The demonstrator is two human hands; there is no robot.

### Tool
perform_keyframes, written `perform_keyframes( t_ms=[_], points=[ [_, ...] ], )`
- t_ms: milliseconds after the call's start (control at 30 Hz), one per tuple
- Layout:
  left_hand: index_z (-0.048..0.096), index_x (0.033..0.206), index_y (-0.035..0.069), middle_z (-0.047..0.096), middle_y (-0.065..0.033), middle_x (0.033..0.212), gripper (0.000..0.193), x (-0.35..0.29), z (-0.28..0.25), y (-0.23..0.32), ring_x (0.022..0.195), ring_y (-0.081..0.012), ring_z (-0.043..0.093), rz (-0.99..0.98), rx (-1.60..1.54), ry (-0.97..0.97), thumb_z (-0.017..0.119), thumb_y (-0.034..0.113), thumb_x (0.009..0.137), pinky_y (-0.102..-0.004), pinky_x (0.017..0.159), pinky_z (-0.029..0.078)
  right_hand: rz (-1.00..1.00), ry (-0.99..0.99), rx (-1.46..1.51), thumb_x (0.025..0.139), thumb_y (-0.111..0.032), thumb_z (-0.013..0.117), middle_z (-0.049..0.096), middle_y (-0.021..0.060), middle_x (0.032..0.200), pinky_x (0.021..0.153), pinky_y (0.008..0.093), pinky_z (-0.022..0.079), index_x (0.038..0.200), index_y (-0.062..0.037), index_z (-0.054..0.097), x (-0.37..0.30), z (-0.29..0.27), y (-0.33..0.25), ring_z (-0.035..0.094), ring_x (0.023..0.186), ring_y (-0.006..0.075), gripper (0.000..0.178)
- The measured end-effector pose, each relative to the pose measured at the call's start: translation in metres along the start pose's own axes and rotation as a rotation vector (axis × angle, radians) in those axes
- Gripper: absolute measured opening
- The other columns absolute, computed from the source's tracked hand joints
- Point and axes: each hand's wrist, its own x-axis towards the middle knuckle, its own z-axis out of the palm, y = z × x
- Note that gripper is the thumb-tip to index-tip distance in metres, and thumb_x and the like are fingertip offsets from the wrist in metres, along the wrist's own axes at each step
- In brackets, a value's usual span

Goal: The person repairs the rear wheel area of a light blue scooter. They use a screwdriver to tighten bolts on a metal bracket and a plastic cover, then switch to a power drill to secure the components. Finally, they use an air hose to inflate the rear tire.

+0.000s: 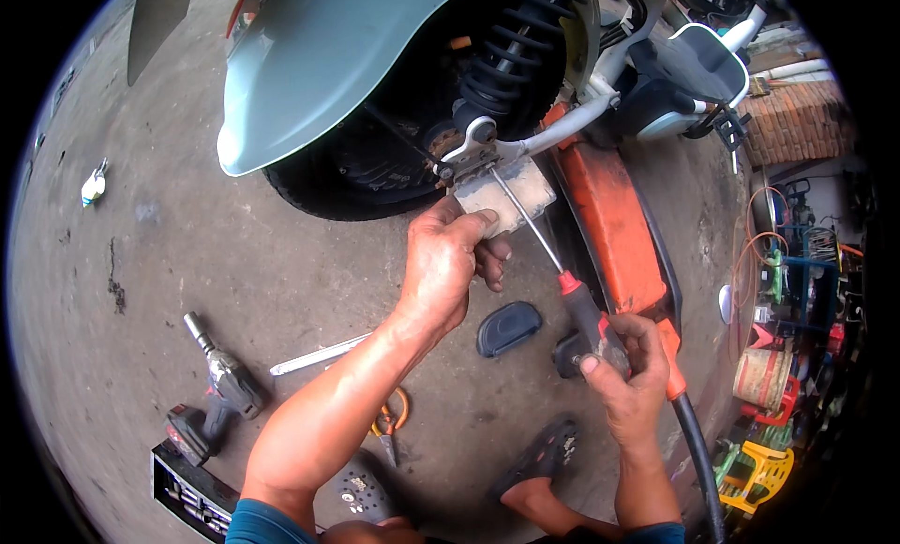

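My left hand (450,249) grips a pale, dusty rectangular block (516,199), thumb on top, beside the wheel axle. My right hand (628,366) is wrapped round the handle of a screwdriver (583,305) in dark grey and red. Its long metal shaft slants up and left across the block, and the tip reaches the bracket (472,148) at the axle. Whether the tip touches a screw there is too small to tell. Above my hands are a motor scooter's black wheel (328,189), pale grey-green fender (319,84) and black coil spring (511,61).
An orange floor jack (614,230) stands right of my hands. On the floor lie a black oval cover (509,328), a silver bar (314,356), orange-handled pliers (392,417), a cordless impact wrench (230,380) and a socket case (192,497). Baskets and tools crowd the far right.
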Motion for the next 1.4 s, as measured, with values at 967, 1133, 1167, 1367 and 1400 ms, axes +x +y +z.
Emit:
perform_keyframes(
  t_ms=[967,1133,1167,1367,1400],
  points=[
    [0.057,0.095,-0.009,0.061,-0.0145,0.069,0.017,0.002,0.002,0.013,0.044,-0.0169,0.055,-0.088,0.016,-0.006,0.055,0.006,0.090,-0.0304,0.041,0.048,-0.354,0.108,-0.466,0.073,-0.010,0.075,0.061,0.0120,0.087,0.071,0.0303,0.046,0.109,0.0046,0.062,0.009,-0.008,-0.014,0.058,0.080,0.0208,0.041],
    [0.056,0.097,-0.010,0.060,-0.0143,0.068,0.018,0.003,0.004,0.012,0.044,-0.0172,0.055,-0.114,-0.026,0.007,0.056,0.006,0.089,-0.0307,0.041,0.048,-0.600,0.069,-0.745,0.071,-0.008,0.073,0.061,0.0140,0.079,0.064,0.0352,0.048,0.107,0.0043,0.063,0.021,-0.015,-0.024,0.059,0.069,0.0275,0.039],
    [0.056,0.097,-0.010,0.060,-0.0142,0.068,0.018,0.003,0.004,0.008,0.044,-0.0171,0.055,-0.114,-0.056,-0.002,0.056,0.006,0.089,-0.0307,0.041,0.048,-0.556,0.056,-0.771,0.073,-0.009,0.073,0.062,0.0138,0.080,0.061,0.0353,0.048,0.107,0.0045,0.063,0.022,-0.018,-0.032,0.060,0.063,0.0277,0.037],
    [0.056,0.099,-0.010,0.060,-0.0137,0.069,0.021,-0.004,0.010,0.001,0.045,-0.0166,0.054,-0.034,-0.058,0.049,0.058,0.007,0.088,-0.0314,0.041,0.048,-0.108,-0.017,-0.314,0.080,-0.011,0.071,0.067,0.0160,0.083,0.066,0.0304,0.050,0.103,0.0048,0.064,0.025,-0.016,-0.042,0.065,0.069,0.0225,0.029],
    [0.056,0.099,-0.010,0.060,-0.0136,0.069,0.021,-0.003,0.011,-0.001,0.045,-0.0163,0.054,-0.036,-0.067,0.058,0.058,0.007,0.087,-0.0316,0.041,0.048,-0.003,-0.015,-0.235,0.080,-0.011,0.071,0.068,0.0162,0.084,0.067,0.0303,0.050,0.103,0.0049,0.064,0.022,-0.015,-0.045,0.066,0.070,0.0222,0.029]
  ],
)
